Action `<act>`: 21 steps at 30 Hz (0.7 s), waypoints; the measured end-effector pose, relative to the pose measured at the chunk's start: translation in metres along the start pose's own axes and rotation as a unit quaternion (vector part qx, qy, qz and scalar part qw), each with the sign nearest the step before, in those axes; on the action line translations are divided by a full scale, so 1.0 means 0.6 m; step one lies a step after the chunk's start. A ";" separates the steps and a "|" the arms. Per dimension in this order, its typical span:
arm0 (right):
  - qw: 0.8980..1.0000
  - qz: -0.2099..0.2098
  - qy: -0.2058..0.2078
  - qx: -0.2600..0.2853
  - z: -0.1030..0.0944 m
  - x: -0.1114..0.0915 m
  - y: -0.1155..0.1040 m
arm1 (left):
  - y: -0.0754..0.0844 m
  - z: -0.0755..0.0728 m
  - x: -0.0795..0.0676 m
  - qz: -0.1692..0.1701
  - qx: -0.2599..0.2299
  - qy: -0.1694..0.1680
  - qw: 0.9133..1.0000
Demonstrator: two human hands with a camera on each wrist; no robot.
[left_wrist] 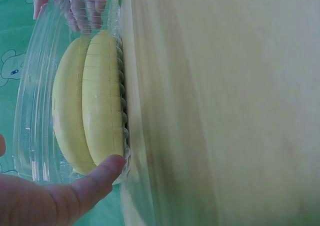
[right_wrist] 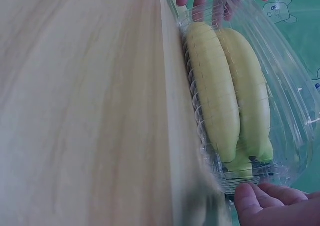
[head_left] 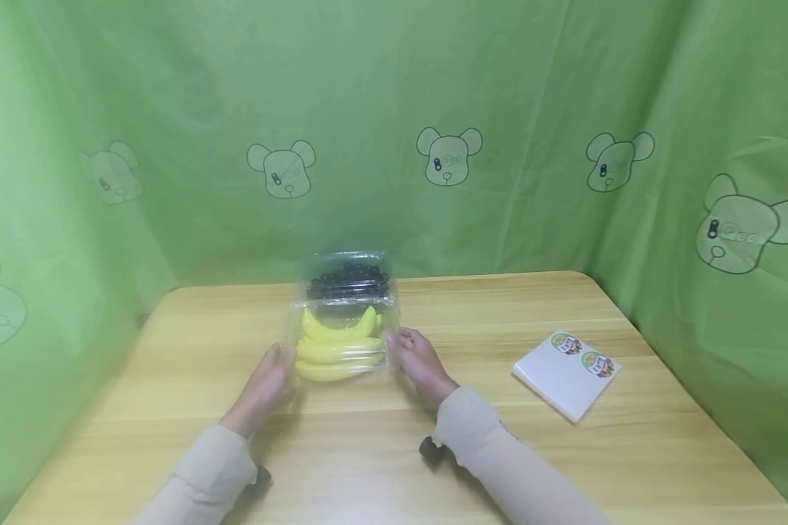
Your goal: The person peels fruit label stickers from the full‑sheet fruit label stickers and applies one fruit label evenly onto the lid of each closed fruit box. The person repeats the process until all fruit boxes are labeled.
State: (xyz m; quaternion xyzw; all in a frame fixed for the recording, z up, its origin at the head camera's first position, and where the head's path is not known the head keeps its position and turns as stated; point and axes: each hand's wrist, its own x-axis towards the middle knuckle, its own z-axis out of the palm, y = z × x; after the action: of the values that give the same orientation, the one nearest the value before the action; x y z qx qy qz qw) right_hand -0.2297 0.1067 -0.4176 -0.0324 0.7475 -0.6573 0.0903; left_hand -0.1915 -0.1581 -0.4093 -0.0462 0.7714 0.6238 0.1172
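Yellow bananas (head_left: 338, 351) lie inside a clear plastic clamshell box (left_wrist: 32, 110) with ribbed edges. On the box's left end, my left hand (head_left: 263, 386) grips it, the thumb (left_wrist: 95, 183) laid across the near corner in the left wrist view. My right hand (head_left: 425, 366) holds the opposite end, with its fingers (right_wrist: 262, 196) against the box's end wall in the right wrist view. Directly behind is another clear box (head_left: 349, 256) with dark grapes (head_left: 349, 281) in it, partly overlapped by the banana box in the head view.
A white square stack (head_left: 558, 379) with two round fruit stickers (head_left: 597, 364) lies on the right of the wooden table (head_left: 499, 313). Green curtains (head_left: 381, 73) printed with bear heads hang behind the table and along both sides.
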 end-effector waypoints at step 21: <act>1.000 -0.003 0.009 -0.011 -0.006 -0.002 0.000 | 0.006 0.003 -0.004 0.003 0.000 -0.003 1.000</act>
State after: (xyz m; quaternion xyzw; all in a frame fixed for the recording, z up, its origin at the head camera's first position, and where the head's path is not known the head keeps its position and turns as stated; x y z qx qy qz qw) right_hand -0.2291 0.1104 -0.4169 -0.0295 0.7551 -0.6498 0.0816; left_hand -0.1896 -0.1559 -0.4054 -0.0424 0.7711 0.6243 0.1179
